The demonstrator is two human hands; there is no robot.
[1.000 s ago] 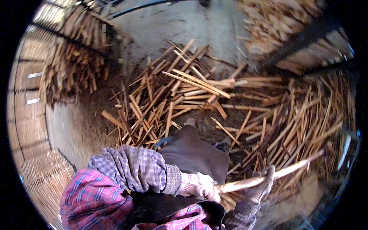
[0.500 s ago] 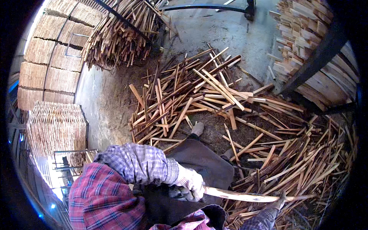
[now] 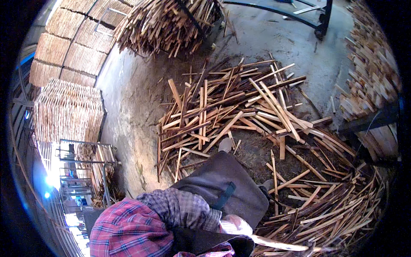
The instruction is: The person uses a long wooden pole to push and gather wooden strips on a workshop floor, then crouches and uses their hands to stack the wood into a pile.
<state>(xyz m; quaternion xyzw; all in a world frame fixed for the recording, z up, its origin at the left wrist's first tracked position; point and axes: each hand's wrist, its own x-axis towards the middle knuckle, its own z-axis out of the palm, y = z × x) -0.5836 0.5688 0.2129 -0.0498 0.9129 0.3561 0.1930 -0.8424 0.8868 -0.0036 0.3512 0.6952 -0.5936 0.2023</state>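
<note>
My left hand (image 3: 238, 225), in a pale glove, is closed round one end of a long pale wooden strip (image 3: 280, 245). The strip runs out to the right, low in the picture. Farther along it, near the lower edge, the fingers of my right hand (image 3: 310, 248) wrap over the wood; that hand is dark and mostly cut off. A dark apron (image 3: 227, 184) covers my lap. Just beyond the strip lies a heap of loose thin wooden strips (image 3: 338, 210).
A tangled pile of wooden sticks (image 3: 239, 107) lies on the floor ahead of my shoes. A bundled stack (image 3: 171, 28) stands behind it. Board stacks (image 3: 68, 111) line the left, near a metal rack cart (image 3: 81, 162). More stacked wood (image 3: 372, 81) stands at the right.
The view has swung, so the floor piles sit farther right. Both hands, still on the wooden strip, now appear lower in the picture, and my right forearm has dropped out of sight.
</note>
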